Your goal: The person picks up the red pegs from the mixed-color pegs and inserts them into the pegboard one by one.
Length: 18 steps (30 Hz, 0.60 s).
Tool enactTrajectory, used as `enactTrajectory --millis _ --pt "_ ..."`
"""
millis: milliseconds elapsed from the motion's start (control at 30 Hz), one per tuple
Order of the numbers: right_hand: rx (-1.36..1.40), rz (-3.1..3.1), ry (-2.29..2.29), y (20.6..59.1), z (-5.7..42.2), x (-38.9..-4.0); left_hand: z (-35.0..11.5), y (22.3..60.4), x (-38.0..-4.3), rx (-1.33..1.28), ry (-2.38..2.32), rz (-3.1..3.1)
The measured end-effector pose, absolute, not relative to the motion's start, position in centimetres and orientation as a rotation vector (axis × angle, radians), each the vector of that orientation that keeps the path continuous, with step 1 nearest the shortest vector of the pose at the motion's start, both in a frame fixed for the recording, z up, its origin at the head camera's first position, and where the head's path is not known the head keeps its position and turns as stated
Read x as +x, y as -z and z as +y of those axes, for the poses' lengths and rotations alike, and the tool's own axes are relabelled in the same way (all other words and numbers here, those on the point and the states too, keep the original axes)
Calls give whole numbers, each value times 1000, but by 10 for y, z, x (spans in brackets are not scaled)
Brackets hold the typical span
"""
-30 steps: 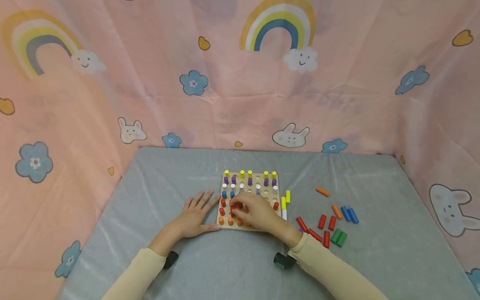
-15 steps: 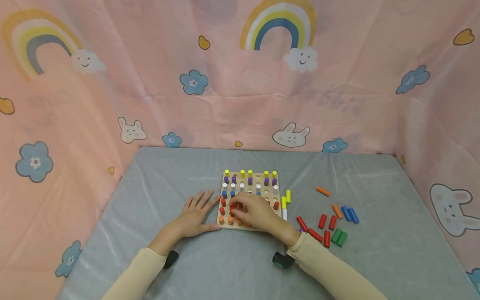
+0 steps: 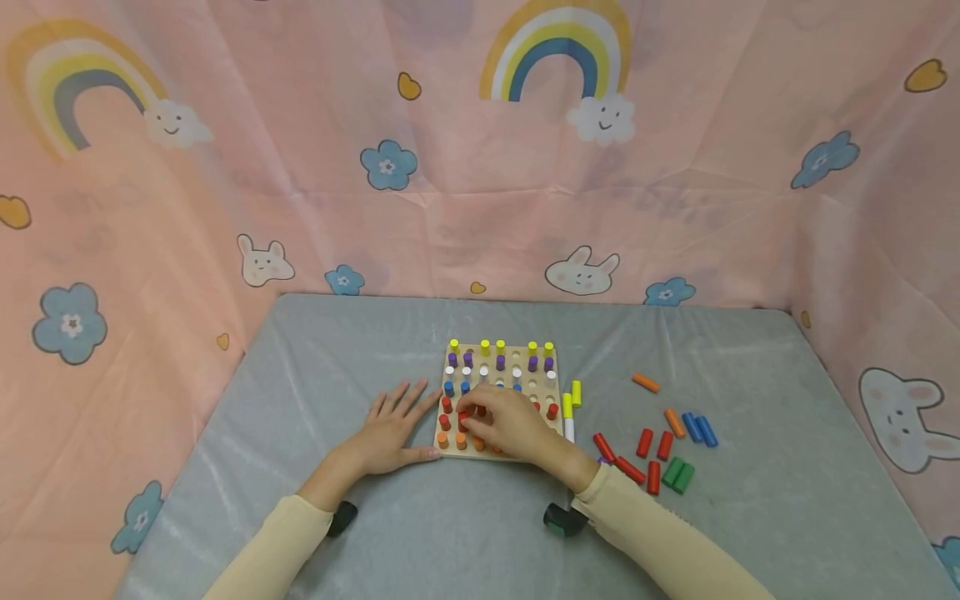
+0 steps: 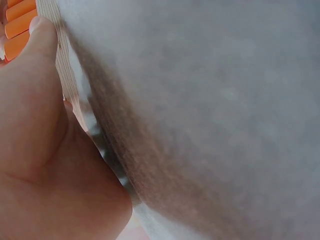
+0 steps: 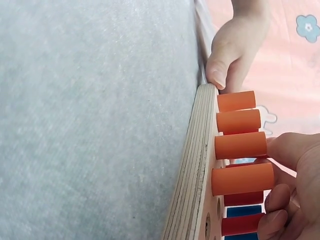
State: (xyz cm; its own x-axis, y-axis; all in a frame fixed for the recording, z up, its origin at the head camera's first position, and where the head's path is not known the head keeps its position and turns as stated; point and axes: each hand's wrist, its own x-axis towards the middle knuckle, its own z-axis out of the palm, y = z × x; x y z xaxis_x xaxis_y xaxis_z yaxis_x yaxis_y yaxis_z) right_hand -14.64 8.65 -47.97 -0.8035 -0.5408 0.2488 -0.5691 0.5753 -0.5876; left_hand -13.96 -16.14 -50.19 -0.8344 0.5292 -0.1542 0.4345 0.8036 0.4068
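Observation:
A wooden pegboard [image 3: 508, 457] lies on the table with rows of yellow, purple, white, blue, red and orange pegs standing in it. My right hand [image 3: 513, 425] is over its lower middle, thumb and fingertips pinching a red peg [image 3: 462, 422] in the second column. In the right wrist view, orange pegs [image 5: 243, 179] partly hide those fingertips. My left hand [image 3: 386, 437] rests spread on the table at the board's left side. Its thumb touches the near left corner, beside orange pegs [image 4: 19, 25] in the left wrist view. Some holes are covered by my right hand.
Loose red pegs [image 3: 645, 443], green pegs [image 3: 683, 478], blue pegs [image 3: 707, 431] and orange pegs [image 3: 645, 382] lie right of the board. Yellow pegs [image 3: 576, 393] and a white peg [image 3: 569, 430] sit close by its right edge. A pink patterned curtain [image 3: 465, 225] surrounds the table [image 3: 420, 533].
My right hand has shifted very slightly left and the pinched red peg with it, now looking a bit more upright. The left hand and loose pegs have stayed put.

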Motion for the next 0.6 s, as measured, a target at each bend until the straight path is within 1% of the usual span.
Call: enactTrajectory --millis 200,600 --pt "944 -2754 -1030 480 86 -146 -158 496 -138 726 -455 2732" --pt "971 -2734 -995 483 84 -146 -158 497 -139 718 -452 2738"
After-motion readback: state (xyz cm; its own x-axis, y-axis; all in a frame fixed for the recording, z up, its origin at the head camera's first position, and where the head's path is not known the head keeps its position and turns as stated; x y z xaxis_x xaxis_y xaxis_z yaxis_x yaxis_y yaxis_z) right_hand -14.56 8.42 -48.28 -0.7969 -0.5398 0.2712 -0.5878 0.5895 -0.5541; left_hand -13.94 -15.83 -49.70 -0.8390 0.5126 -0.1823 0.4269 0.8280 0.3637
